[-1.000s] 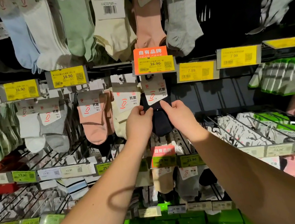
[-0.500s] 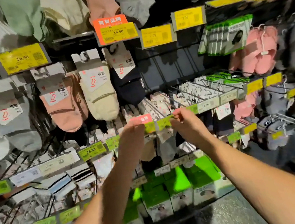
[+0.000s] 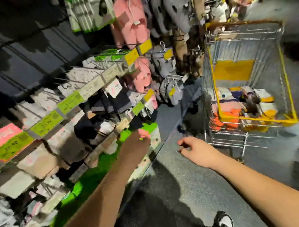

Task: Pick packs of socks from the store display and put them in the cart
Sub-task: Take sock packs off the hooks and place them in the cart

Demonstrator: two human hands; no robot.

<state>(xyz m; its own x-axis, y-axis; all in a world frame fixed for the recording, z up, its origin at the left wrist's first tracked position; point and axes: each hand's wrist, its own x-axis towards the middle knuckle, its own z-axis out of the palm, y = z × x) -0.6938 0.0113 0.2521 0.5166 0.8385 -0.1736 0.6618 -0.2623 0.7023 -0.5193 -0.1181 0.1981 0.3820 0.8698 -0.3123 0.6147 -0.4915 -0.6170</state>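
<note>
Left hand [image 3: 139, 141] at display [image 3: 78, 104] edge, 7 o'clock of cart [image 3: 246, 80]; fingers blurred, state cannot tell. Right hand [image 3: 194, 149] over floor [image 3: 174, 186], fingers loosely curled, holding nothing. Sock packs [image 3: 240, 108] lying in cart (3 o'clock of display).

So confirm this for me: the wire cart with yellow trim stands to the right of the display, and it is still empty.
Not empty. The head view shows the cart, wire with yellow trim, to the right of the display, but packs in orange, white and yellow already lie in its bottom.
</note>
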